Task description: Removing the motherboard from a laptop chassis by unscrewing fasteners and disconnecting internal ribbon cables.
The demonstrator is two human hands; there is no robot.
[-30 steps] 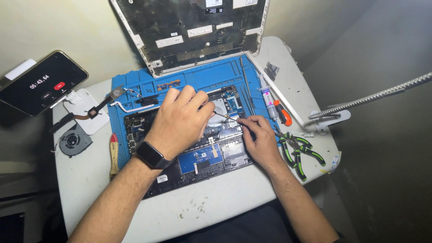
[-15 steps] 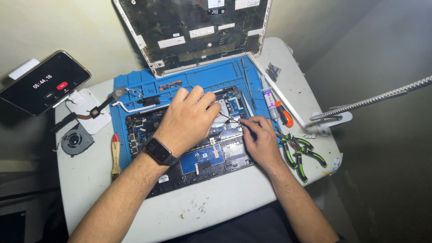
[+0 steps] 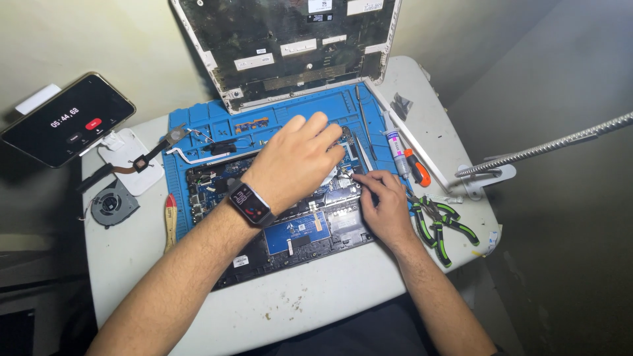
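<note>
— Where are the hands, relative to the opened laptop base (image 3: pixel 290 231)?

— Both are over its upper half. The left hand (image 3: pixel 293 161) lies flat across the middle, palm down, fingers (image 3: pixel 316 125) spread and loosely straight, pressing on the parts beneath; it grips nothing that I can see. The right hand (image 3: pixel 382 204) sits at the base's right edge, its fingers pinched together on a thin metal tool (image 3: pixel 349 175).

— Which way does that tool run?

— Left and slightly up from the right hand, toward the left hand's fingertips. Its tip meets the board just beside them, so the right hand is nearer the spot being worked.

— And what holds what?

— The base lies on a blue mat (image 3: pixel 198 125), whose top trays hold a small orange-and-blue circuit strip (image 3: pixel 252 123) and dark bits. The laptop lid (image 3: pixel 290 46) stands behind the mat. Green-handled pliers (image 3: pixel 442 221) lie right of the base on the bench (image 3: pixel 297 303), a round fan (image 3: pixel 112 203) left of it.
</note>
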